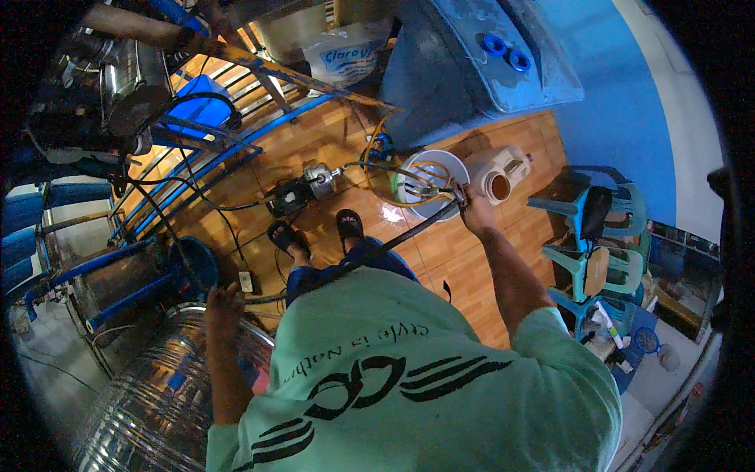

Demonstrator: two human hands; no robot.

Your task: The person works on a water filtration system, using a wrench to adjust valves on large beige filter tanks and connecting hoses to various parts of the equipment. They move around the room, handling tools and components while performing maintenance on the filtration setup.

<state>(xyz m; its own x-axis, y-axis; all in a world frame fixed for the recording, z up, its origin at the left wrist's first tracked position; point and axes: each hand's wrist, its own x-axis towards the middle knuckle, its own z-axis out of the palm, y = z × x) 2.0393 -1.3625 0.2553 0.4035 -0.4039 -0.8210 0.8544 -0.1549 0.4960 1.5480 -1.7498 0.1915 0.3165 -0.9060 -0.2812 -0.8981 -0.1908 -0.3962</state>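
A thick black hose (417, 228) runs across the front of my body. My right hand (473, 209) is closed around its end at the rim of a white bucket (412, 208). A shiny metal piece (429, 190) shows beside that hand, too small to make out. At the lower left, my left hand (225, 307) is closed on the other stretch of the hose. Inside the bucket lies a loop of orange hose (431, 167). A small motor pump (303, 190) sits on the floor just ahead of my feet, a thin line leading from it toward the bucket.
A tan jug with a cut opening (515, 164) lies right of the bucket. Beyond stands a big dark blue tank (448, 79). Stacked plastic chairs (586, 259) line the right. Blue metal framing (228, 169), cables and a large shiny steel tank (157, 393) crowd the left.
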